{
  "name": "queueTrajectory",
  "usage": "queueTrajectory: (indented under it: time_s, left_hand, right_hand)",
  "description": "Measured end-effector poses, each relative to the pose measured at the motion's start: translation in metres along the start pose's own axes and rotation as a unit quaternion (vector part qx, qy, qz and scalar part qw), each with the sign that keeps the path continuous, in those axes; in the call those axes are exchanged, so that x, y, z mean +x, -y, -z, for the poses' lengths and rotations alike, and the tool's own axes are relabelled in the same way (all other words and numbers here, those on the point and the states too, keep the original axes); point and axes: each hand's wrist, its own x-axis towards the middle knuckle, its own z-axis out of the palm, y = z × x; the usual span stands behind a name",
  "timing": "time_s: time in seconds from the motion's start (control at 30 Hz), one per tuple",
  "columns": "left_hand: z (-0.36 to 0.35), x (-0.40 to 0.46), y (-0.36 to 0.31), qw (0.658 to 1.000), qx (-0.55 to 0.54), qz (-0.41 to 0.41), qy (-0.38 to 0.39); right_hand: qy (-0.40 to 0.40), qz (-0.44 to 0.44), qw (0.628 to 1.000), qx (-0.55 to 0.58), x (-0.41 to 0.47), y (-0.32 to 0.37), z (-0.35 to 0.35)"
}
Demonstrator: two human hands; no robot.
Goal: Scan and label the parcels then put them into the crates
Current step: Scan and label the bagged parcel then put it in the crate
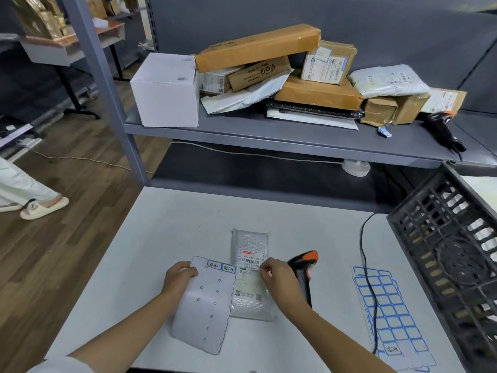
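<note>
Parcel point(251, 275), a bubble-wrap mailer with a printed shipping label, lies flat on the pale grey table point(134, 251), directly under the right hand point(274, 275). I log that hand's thumb and forefinger pressed together at the mailer's barcode area; whether they pinch a small sticker or only touch the label I cannot tell. Just left of that pinch, the left hand point(178, 277) grips the top edge of a nearly used-up label sheet point(203, 305), thumb curled over it; two blue-bordered stickers remain at the sheet's upper end, and the sheet overlaps the mailer's left edge. Just right of the right hand, touching its far side from my view, lies a black and orange handheld scanner point(304, 273) on the table. Further right lies a full sheet of blue-bordered labels point(387, 313), with a black cable point(367, 278) running across it. Beyond that, at the table's right edge, stands a dark plastic crate point(443, 251) with latticed walls. Ahead of both hands, a grey metal shelf point(269, 130) carries a heap of cardboard boxes point(258, 47), white poly mailers and one white box point(165, 90); a second scanner point(443, 130) rests at its right end. Floor to the left is brown wood plank point(53, 251); a person's slippered foot point(44, 207) shows there.
</note>
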Motion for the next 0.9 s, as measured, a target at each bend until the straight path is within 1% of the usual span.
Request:
queueTrajectory:
  time_s: [0.13, 0.2, 0.33, 0.47, 0.63, 0.73, 0.83, 0.9]
  left_hand:
    - [-0.001, 0.000, -0.003, 0.999, -0.037, 0.007, 0.010]
    - [-0.002, 0.000, -0.005, 0.999, -0.049, 0.009, 0.012]
    - [0.000, 0.002, -0.010, 0.997, -0.071, 0.006, 0.006]
    - [0.002, 0.006, -0.012, 0.997, -0.074, 0.008, 0.008]
    - [-0.001, 0.006, -0.012, 0.997, -0.081, 0.010, 0.005]
    - [-0.004, 0.007, -0.014, 0.996, -0.089, 0.012, 0.003]
    - [-0.007, 0.008, -0.017, 0.995, -0.100, 0.011, 0.002]
    - [-0.008, 0.008, -0.020, 0.994, -0.110, 0.013, 0.001]
  right_hand:
    - [-0.039, 0.079, 0.990, -0.109, 0.010, 0.005, -0.008]
    - [-0.044, 0.116, 0.980, -0.157, 0.010, 0.005, -0.012]
    - [-0.066, 0.194, 0.962, -0.179, -0.004, -0.005, -0.023]
    - [-0.074, 0.216, 0.959, -0.171, -0.014, -0.018, -0.034]
    - [-0.036, 0.215, 0.969, -0.120, -0.013, -0.022, -0.034]
    - [0.010, 0.220, 0.971, -0.091, -0.018, -0.030, -0.028]
    - [0.050, 0.259, 0.957, -0.124, -0.028, -0.043, -0.021]
    - [0.059, 0.263, 0.956, -0.116, -0.033, -0.052, -0.018]
